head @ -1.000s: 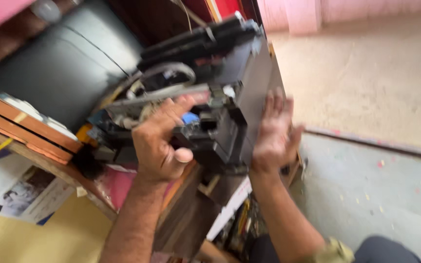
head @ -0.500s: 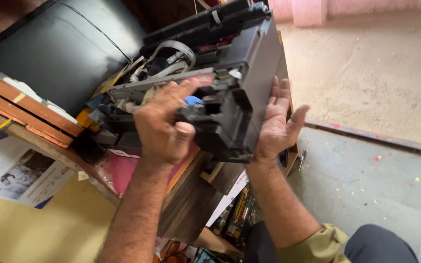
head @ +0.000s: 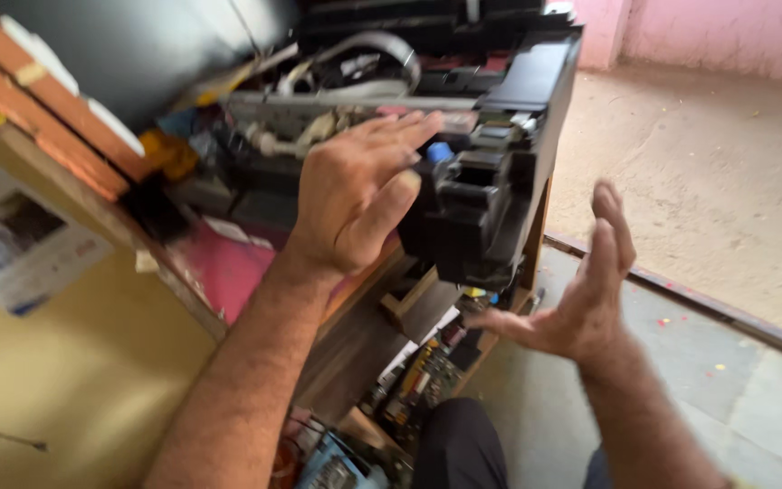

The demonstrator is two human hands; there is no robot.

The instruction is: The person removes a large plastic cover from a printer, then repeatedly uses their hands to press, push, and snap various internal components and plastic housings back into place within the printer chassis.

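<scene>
A black opened printer (head: 491,145) with exposed grey ribbon cables and a metal rail rests on the edge of a wooden table (head: 355,335). My left hand (head: 355,195) hovers flat in front of its open side, fingers extended, close to or lightly touching the inner parts near a small blue piece (head: 439,151). My right hand (head: 576,290) is open, held apart from the printer's right side, palm facing it, holding nothing.
A brown wooden frame (head: 47,109) lies at the left with a yellow surface and a printed paper (head: 11,240) below it. Circuit boards and loose parts (head: 418,380) sit under the table. A tan floor (head: 708,181) and a metal floor strip (head: 708,312) lie to the right.
Both hands have let go of the printer. My right hand has pulled away from its side, down and to the right. My left hand has opened flat. The camera moved closer.
</scene>
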